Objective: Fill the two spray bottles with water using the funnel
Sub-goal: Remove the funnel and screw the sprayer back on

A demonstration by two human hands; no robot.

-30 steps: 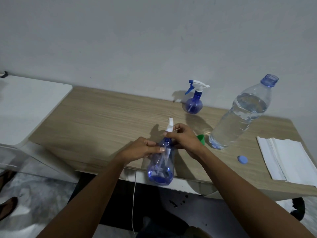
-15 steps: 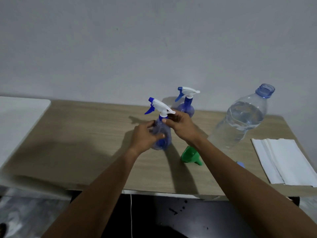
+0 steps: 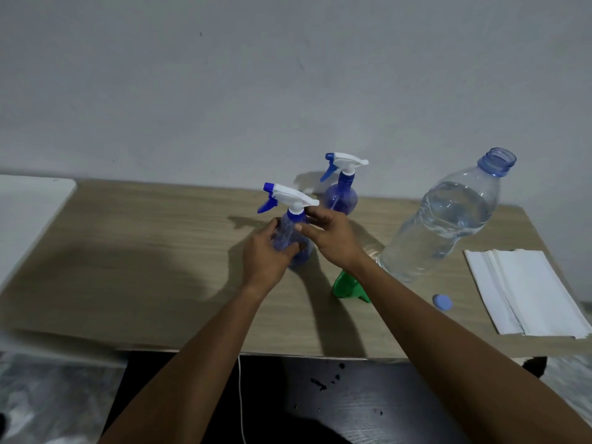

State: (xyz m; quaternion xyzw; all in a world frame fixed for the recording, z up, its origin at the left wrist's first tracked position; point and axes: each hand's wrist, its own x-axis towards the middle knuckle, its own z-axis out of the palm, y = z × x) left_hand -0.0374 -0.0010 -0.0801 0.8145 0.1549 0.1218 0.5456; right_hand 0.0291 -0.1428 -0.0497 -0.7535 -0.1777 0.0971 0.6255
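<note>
Now, near spray bottle [image 3: 290,232]: upright between my hands.
Left hand [image 3: 263,255]: I wrap its body.
Right hand [image 3: 330,238]: I pinch its neck.
Funnel [image 3: 344,285]: green, under my right wrist.
Second spray bottle [image 3: 341,193]: beyond my right hand.

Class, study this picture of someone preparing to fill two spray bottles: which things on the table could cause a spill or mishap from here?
1. The large clear water bottle stands uncapped, its blue cap on the wooden table; the right forearm reaches close past it and might knock it.
2. A spill could soak the white paper towels nearby.
3. The green plastic funnel lies partly under that arm and could get swept aside.
</note>
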